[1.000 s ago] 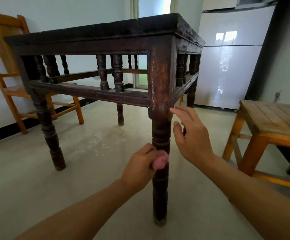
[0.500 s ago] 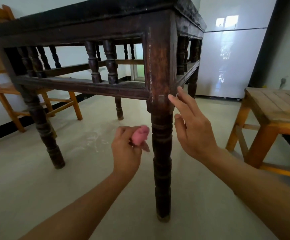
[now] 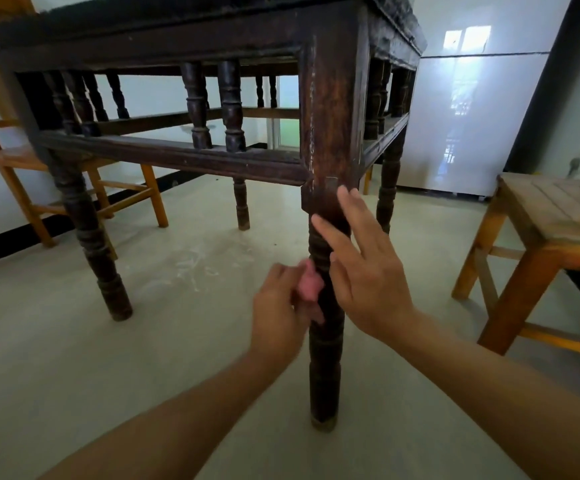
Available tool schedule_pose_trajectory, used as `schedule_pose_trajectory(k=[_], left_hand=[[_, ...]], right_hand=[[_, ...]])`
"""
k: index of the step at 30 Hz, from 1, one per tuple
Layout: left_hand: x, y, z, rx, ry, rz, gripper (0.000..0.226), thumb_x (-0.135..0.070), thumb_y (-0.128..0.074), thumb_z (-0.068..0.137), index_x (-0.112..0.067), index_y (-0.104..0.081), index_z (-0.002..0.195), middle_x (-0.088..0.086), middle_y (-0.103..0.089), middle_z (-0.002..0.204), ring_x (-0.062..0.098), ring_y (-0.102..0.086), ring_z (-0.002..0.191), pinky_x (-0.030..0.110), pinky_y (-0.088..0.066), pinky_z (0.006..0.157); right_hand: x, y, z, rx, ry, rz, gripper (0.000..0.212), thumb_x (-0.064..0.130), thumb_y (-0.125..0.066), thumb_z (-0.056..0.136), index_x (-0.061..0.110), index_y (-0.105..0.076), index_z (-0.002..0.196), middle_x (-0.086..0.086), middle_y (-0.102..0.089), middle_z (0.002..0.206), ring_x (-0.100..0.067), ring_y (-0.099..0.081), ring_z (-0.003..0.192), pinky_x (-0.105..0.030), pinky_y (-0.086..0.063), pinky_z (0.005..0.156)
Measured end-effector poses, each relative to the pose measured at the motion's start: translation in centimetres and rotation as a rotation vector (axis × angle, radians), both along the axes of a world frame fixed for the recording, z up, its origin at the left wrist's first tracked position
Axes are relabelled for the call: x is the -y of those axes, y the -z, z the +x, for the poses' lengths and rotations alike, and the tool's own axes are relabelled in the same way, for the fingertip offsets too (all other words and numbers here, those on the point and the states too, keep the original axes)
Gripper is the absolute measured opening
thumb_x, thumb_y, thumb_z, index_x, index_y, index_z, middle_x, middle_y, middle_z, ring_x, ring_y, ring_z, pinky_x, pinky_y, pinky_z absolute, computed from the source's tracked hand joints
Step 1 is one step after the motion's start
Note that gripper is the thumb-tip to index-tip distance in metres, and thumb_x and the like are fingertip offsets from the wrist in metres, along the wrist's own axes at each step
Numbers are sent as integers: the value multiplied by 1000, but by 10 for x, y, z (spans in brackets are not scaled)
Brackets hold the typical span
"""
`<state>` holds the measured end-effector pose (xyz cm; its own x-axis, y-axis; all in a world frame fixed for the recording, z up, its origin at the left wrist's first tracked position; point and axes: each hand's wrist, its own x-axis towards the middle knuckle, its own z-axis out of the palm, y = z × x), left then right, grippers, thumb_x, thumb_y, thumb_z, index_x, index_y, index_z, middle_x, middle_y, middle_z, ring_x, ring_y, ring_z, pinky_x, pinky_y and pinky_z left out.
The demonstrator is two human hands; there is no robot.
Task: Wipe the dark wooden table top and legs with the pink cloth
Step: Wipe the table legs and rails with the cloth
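Observation:
The dark wooden table (image 3: 163,46) fills the upper view, seen from low down. Its nearest turned leg (image 3: 326,358) runs down the middle to the floor. My left hand (image 3: 278,317) grips the bunched pink cloth (image 3: 309,284) and holds it against the left side of that leg, about halfway up. My right hand (image 3: 364,268) has its fingers spread and straight, with the fingertips resting on the leg just below the square corner block. The table top's surface is hidden from this low angle.
A light wooden chair (image 3: 21,157) stands behind the table at the left. A light wooden stool or bench (image 3: 555,233) is close on the right. A white fridge (image 3: 472,116) stands at the back right. Pale floor (image 3: 73,358) with a scuffed patch lies under the table.
My left hand lifted the cloth off the leg to the left, then brought it back against the leg. My right hand moved onto the leg. The view has come closer.

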<state>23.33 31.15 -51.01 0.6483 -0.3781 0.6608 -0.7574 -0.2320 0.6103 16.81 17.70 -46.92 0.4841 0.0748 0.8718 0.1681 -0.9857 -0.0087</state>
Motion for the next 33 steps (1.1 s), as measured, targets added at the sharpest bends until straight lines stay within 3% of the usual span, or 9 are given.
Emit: schedule_pose_trajectory(k=[4, 9, 11, 15, 17, 21, 24, 27, 33], left_hand=[[-28, 56, -12, 187, 236, 412, 28, -2, -60, 85, -11, -65, 111, 4, -59, 106, 15, -56, 91, 31, -51, 78], [-17, 39, 24, -88, -85, 79, 28, -6, -62, 86, -21, -59, 109, -2, -59, 100, 12, -62, 79, 29, -57, 67], [-6, 42, 16, -81, 37, 75, 20, -11, -54, 90, -25, -54, 104, 2, -57, 99, 15, -61, 74, 36, -58, 64], [-13, 90, -37, 201, 453, 597, 25, -14, -54, 91, -17, -55, 115, 3, -49, 111, 16, -52, 82, 25, -48, 75], [-15, 85, -21, 55, 316, 400, 18, -17, -54, 93, -18, -56, 110, -1, -52, 106, 12, -53, 74, 15, -46, 68], [-2, 54, 25, -279, -34, -34, 16, -6, -56, 91, -21, -52, 97, 7, -60, 91, 16, -64, 58, 34, -57, 50], [1, 72, 5, -133, 133, 147, 11, -15, -57, 88, -21, -55, 97, -1, -59, 89, 15, -62, 68, 32, -55, 61], [-29, 95, 5, -1, 193, 419, 23, -11, -63, 83, -17, -62, 105, -4, -57, 92, 12, -57, 73, 28, -52, 64], [-5, 81, 4, -401, -34, 74, 10, -8, -61, 88, -16, -55, 90, 3, -64, 85, 15, -65, 66, 26, -56, 58]], right_hand=[[6, 11, -2, -61, 30, -90, 44, 8, -44, 93, 9, -51, 137, -18, -33, 155, -37, -24, 146, -51, -34, 112], [9, 9, -1, -56, 57, -107, 43, 7, -44, 93, 7, -55, 134, -19, -35, 153, -37, -26, 145, -53, -41, 108], [8, 12, 1, -54, 61, -107, 43, 5, -46, 92, 7, -55, 134, -18, -35, 154, -37, -26, 146, -52, -42, 107], [11, 14, 0, -65, 60, -113, 45, 2, -51, 91, 9, -53, 135, -17, -33, 155, -36, -25, 146, -51, -42, 107], [13, 11, 0, -59, 55, -120, 44, 2, -51, 91, 8, -54, 134, -17, -34, 155, -37, -25, 146, -51, -43, 106], [8, 14, -1, -8, 50, -166, 37, 8, -45, 96, 10, -56, 131, -20, -37, 152, -40, -26, 144, -55, -36, 109], [7, 30, 0, -25, 22, -279, 32, 18, -40, 103, 13, -59, 128, -16, -35, 152, -36, -27, 144, -54, -27, 115], [14, 52, 1, -147, 42, -382, 43, 15, -63, 90, 16, -53, 132, -14, -32, 155, -34, -23, 147, -53, -24, 117], [25, 68, 6, -235, 125, -467, 48, 19, -66, 86, 14, -57, 133, -14, -34, 155, -35, -19, 148, -56, -23, 116]])
